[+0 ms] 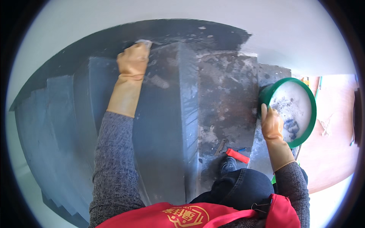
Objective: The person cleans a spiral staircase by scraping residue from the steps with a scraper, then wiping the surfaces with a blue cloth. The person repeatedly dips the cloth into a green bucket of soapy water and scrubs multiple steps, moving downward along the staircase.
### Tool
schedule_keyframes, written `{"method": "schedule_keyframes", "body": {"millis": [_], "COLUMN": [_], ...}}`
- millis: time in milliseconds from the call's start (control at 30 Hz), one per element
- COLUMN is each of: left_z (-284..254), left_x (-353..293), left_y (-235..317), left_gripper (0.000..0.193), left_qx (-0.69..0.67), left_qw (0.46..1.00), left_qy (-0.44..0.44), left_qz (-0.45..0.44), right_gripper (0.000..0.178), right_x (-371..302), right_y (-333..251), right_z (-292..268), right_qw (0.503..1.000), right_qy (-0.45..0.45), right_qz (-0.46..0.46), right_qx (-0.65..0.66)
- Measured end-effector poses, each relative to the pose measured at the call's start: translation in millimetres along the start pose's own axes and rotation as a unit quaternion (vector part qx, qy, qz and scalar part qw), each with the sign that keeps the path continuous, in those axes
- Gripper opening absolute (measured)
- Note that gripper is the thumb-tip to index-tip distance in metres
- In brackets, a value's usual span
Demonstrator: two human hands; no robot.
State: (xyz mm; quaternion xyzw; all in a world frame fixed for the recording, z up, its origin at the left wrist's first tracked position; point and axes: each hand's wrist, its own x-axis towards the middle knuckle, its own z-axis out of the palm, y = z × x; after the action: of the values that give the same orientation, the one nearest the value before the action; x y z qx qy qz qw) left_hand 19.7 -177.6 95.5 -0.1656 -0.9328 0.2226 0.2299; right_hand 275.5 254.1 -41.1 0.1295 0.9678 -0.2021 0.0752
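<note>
Tan-gloved left hand grips pale pad, likely scrubbing dark wall band; right hand hooks fingers over green bucket; next stroke probably needs even pressure.

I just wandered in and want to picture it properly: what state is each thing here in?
Left hand: gloved, closed on a pale pad
Pale pad: held against the dark wall band
Right hand: gloved, gripping the bucket's rim
Bucket: open, holding whitish liquid with dark patches
Red-handled tool: lying loose
Middle step: stained, blotchy
Dark wall band: marked, ragged-edged
Apron: worn
</note>
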Motion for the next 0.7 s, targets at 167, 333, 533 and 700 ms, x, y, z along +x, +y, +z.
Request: {"method": "schedule_keyframes", "body": {"millis": [167,333,533,700], "left_z": [-26.1,-20.0,-7.7,-7.1], "left_x": [-7.3,-14.4,-23.4,-19.3], "left_y": [-32.6,-22.9,-37.9,-59.4], "left_gripper": [0.031,0.027,0.030,0.033], "left_qx": [-0.087,-0.132,-0.210,-0.317], "left_qw": [0.991,0.975,0.956,0.851], "left_qy": [-0.017,0.033,0.055,0.165], "left_qz": [-0.104,-0.177,-0.198,-0.384], "right_gripper": [0.042,0.043,0.041,0.043], "right_x": [-2.6,-2.8,-1.9,-1.7], "right_y": [4.7,6.8,5.3,8.9], "right_z": [6.2,8.8,7.4,11.1], "right_qw": [0.999,0.998,1.000,0.996], "right_qy": [0.035,0.048,0.024,0.078], "right_qz": [-0.022,-0.026,-0.010,-0.053], "right_qx": [0.000,-0.002,0.003,0.004]}}
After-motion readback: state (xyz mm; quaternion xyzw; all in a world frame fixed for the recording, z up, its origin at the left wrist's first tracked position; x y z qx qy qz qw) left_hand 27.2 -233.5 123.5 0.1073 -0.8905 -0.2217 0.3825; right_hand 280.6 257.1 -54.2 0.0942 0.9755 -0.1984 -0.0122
